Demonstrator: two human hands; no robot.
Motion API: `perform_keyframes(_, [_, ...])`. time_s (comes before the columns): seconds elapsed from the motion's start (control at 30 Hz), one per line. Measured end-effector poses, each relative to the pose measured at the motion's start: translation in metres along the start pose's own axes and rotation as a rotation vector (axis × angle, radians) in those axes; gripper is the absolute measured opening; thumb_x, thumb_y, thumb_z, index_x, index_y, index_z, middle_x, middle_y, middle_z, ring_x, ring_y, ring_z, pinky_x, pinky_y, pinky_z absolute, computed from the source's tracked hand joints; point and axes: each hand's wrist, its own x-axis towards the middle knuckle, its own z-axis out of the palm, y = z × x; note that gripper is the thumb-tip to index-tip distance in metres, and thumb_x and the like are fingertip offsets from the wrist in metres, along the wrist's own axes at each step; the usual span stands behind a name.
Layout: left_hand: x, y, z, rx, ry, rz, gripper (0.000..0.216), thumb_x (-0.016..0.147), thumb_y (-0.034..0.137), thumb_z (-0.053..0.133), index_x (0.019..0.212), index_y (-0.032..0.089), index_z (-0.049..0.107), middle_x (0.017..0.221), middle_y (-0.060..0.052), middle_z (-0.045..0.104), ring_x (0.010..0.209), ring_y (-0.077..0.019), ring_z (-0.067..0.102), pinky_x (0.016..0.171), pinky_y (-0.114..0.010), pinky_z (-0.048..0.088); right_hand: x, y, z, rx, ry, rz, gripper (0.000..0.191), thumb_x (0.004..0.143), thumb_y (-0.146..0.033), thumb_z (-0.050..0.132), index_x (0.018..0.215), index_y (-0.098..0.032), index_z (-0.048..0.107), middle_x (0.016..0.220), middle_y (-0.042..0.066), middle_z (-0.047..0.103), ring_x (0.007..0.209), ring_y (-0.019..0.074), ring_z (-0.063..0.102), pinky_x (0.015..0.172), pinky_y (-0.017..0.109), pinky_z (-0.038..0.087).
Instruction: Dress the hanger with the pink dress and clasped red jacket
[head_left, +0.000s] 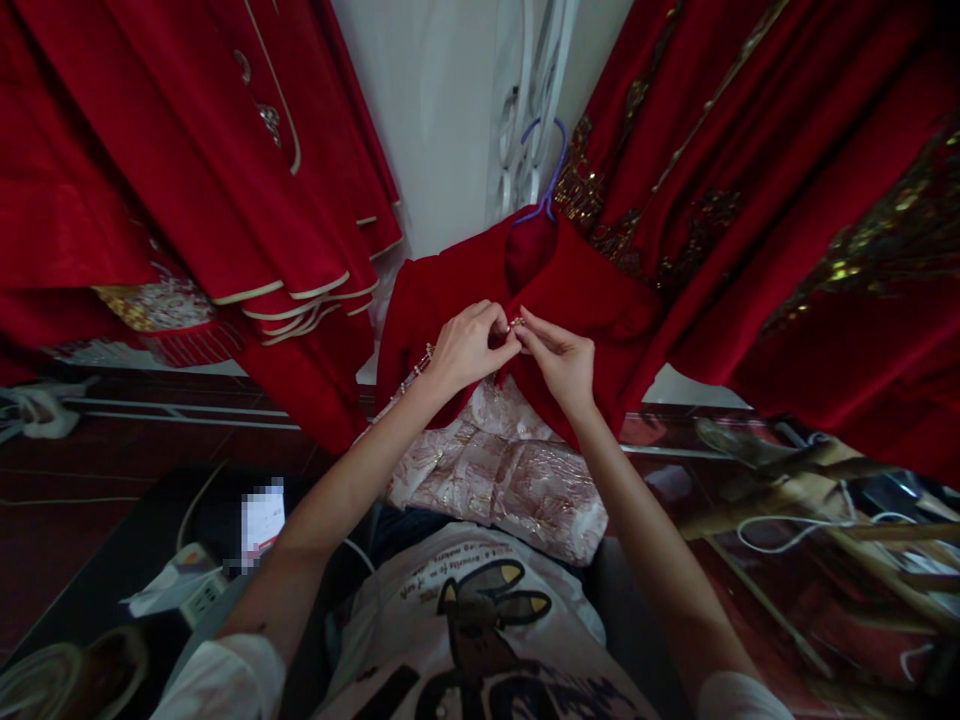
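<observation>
A red jacket (457, 265) hangs in front of me on a purple hanger (553, 180). At its front, just below the neck opening, a small shiny fastening (515, 323) shows between my fingertips; its exact kind is too small to make out. My left hand (474, 343) is closed in a pinch at its left side. From the right, my right hand (559, 357) pinches it between thumb and fingertips. Pale pink brocade cloth with a metallic sheen (517, 480) lies over my lap, below the jacket. A beaded trim (409, 382) runs beside my left wrist.
Red garments with pale piping (300, 200) hang at the left, and red garments with gold sequins (847, 250) at the right. A white metal rack (529, 110) stands behind. Left of me, a tissue pack (176, 580) rests on a dark surface. Wooden pieces and a white cable (787, 530) are at right.
</observation>
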Motion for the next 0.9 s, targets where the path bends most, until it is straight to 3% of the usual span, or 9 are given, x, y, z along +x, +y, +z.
perform_keyframes(0.3, [-0.002, 0.002, -0.001, 0.134, -0.035, 0.048, 0.007, 0.085, 0.024, 0.055, 0.081, 0.019, 0.056, 0.081, -0.003, 0.06, 0.076, -0.0165, 0.057, 0.068, -0.027, 0.045, 0.007, 0.0, -0.005, 0.079, -0.062, 0.041, 0.043, 0.072, -0.035, 0.082, 0.112, -0.024, 0.075, 0.108, 0.003, 0.075, 0.1, 0.0251, 0.073, 0.099, 0.045, 0.057])
perform_keyframes(0.63, [0.002, -0.001, -0.006, 0.215, -0.131, 0.176, 0.012, 0.089, 0.021, 0.052, 0.08, 0.017, 0.058, 0.081, -0.004, 0.061, 0.08, -0.0188, 0.059, 0.069, -0.03, 0.047, 0.007, 0.001, -0.008, 0.018, -0.105, -0.004, 0.042, 0.074, -0.035, 0.079, 0.113, -0.022, 0.074, 0.106, 0.004, 0.076, 0.096, 0.0223, 0.073, 0.093, 0.041, 0.059])
perform_keyframes(0.8, [-0.008, 0.004, 0.006, 0.018, -0.026, 0.002, 0.008, 0.09, 0.02, 0.053, 0.087, 0.017, 0.06, 0.089, -0.004, 0.064, 0.08, -0.0152, 0.062, 0.07, -0.027, 0.052, 0.003, 0.001, -0.008, -0.134, -0.131, -0.071, 0.043, 0.085, -0.035, 0.066, 0.127, -0.025, 0.066, 0.118, 0.005, 0.071, 0.102, 0.0197, 0.069, 0.088, 0.037, 0.06])
perform_keyframes(0.9, [-0.018, 0.003, 0.02, -0.311, 0.07, -0.201, 0.01, 0.091, 0.019, 0.053, 0.095, 0.018, 0.062, 0.097, -0.004, 0.068, 0.079, -0.0123, 0.066, 0.072, -0.025, 0.056, -0.011, -0.002, -0.007, -0.32, -0.183, -0.165, 0.067, 0.084, -0.027, 0.062, 0.148, -0.028, 0.044, 0.139, 0.008, 0.057, 0.119, 0.0215, 0.06, 0.093, 0.039, 0.056])
